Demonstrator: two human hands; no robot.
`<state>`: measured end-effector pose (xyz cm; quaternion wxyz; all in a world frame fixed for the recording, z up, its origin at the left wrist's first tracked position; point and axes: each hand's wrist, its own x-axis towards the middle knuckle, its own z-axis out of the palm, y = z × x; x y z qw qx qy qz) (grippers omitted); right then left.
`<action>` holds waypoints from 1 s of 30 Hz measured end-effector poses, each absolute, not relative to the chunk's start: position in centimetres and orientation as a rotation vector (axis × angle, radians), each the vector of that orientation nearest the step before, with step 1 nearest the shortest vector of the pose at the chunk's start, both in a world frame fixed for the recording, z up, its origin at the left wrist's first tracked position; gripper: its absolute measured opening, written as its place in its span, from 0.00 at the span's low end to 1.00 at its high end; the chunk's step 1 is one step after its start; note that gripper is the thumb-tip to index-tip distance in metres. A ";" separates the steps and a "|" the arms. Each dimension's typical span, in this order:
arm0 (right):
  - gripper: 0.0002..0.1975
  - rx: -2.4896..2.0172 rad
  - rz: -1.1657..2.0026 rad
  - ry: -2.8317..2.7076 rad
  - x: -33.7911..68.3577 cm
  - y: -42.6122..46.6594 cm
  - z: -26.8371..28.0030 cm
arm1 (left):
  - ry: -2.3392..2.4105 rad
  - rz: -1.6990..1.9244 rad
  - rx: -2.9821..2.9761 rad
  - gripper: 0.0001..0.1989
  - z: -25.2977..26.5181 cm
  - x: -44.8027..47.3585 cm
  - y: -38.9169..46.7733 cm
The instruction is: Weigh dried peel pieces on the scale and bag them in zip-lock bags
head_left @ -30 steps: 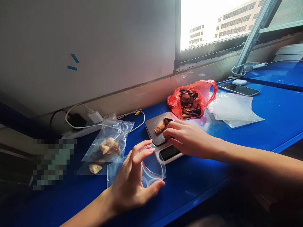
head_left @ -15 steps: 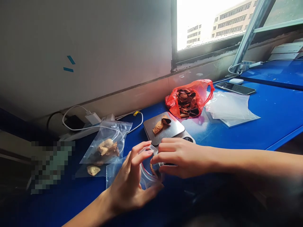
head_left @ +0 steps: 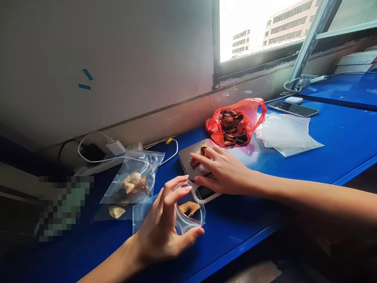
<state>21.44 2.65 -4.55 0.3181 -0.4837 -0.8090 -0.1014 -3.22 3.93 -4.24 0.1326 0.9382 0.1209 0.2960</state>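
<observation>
My left hand holds a clear zip-lock bag with its mouth spread wide between fingers and thumb. A brown, curled dried piece shows inside that opening. Over the kitchen scale, my right hand has its fingers apart, with the fingertips at more dried brown pieces on the metal plate. Those fingers partly cover the pieces, so whether they touch them I cannot tell. Part of the scale's display is visible under my right hand.
Behind the scale stands a red plastic bag full of dark dried pieces. Flat clear bags and a phone lie to the right. Left are filled zip-lock bags, near a charger and white cables along the wall.
My right hand has moved from the zip-lock bag's mouth up to the pieces on the scale. The piece inside the bag now shows clearly. My left hand stays put.
</observation>
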 end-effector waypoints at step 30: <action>0.08 -0.697 0.321 -2.202 20.1 -0.1 -4.1 | 0.396 0.855 2.662 0.39 -4.8 -3.1 4.2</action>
